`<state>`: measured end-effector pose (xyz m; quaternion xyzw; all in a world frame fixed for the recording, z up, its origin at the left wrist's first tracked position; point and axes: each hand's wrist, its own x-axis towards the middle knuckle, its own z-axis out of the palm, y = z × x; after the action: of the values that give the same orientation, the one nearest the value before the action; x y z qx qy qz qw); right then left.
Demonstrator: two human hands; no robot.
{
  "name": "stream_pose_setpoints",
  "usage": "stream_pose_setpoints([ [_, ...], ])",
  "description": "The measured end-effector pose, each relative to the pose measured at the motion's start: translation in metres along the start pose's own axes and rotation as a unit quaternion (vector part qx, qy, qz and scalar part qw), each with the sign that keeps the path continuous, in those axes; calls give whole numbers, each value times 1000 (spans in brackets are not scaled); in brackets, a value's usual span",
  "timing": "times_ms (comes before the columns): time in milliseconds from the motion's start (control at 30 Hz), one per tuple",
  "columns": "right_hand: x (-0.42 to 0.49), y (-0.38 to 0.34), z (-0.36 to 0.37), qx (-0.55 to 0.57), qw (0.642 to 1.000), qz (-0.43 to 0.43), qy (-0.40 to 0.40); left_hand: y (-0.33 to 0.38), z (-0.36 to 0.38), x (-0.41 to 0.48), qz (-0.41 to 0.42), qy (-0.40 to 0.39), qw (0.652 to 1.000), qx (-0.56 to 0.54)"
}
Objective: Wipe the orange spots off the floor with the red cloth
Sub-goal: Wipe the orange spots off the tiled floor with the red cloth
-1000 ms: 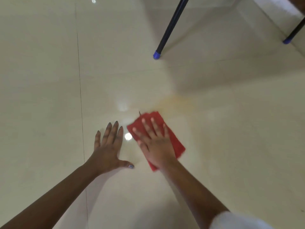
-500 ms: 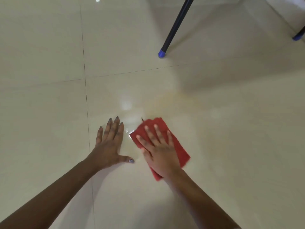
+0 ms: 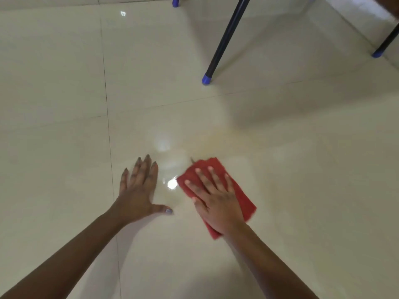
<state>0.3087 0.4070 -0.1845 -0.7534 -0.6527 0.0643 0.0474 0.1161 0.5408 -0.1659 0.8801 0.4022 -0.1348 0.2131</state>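
A folded red cloth [image 3: 241,195] lies flat on the cream tiled floor, and my right hand [image 3: 216,197] presses down on it with straight, spread fingers. My left hand [image 3: 139,190] rests flat on the bare floor just left of the cloth, fingers straight and thumb out toward it. A faint orange smear [image 3: 218,141] shows on the tile just beyond the cloth's far edge. A wet, shiny patch [image 3: 170,182] lies between the two hands. The cloth's middle is hidden under my right hand.
A black furniture leg with a blue foot [image 3: 207,78] stands on the floor beyond the cloth. Another such leg [image 3: 377,53] is at the far right, and a blue foot [image 3: 176,2] shows at the top edge. Tile joints run along the left.
The right hand and cloth slid slightly toward me and to the right over the floor. The left hand stayed planted flat. The view tilted, bringing more chair legs into sight.
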Motion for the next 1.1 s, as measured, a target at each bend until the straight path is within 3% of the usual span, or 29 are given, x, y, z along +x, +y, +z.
stream_pose_setpoints([
  [100,9,61,-8,-23,994,108,-3,-9,-11,21,-33,-13,999,0],
  [233,101,98,-17,-19,978,207,-30,-12,-3,27,-39,-6,999,23],
  [300,138,73,-13,-13,982,185,-37,-12,0,27,-42,-1,999,23],
  [367,142,29,-7,-7,995,91,-40,-12,-2,28,-45,-1,999,22],
  [500,37,-9,11,-3,998,-62,-17,-12,-7,27,-42,-13,999,7],
  [600,-27,45,4,-20,1000,-12,-1,-10,-7,24,-45,-11,999,7],
  [733,33,68,-15,-9,985,170,-23,-5,-10,24,-44,-2,999,-1],
  [767,43,51,-14,-5,985,169,-39,-5,-11,22,-44,4,999,-7],
  [833,31,11,-3,4,996,76,-35,-7,-12,15,-36,10,999,-14],
  [900,-23,-9,8,-7,999,-38,-26,-14,-6,-2,-3,5,1000,15],
  [933,-52,-7,7,-5,998,-56,-25,-20,0,-15,12,4,999,35],
  [1000,-78,18,0,-8,1000,-20,-21,-26,14,-36,19,-3,999,47],
  [1100,-34,43,-10,-34,992,121,-12,-29,24,-47,2,14,1000,21],
])
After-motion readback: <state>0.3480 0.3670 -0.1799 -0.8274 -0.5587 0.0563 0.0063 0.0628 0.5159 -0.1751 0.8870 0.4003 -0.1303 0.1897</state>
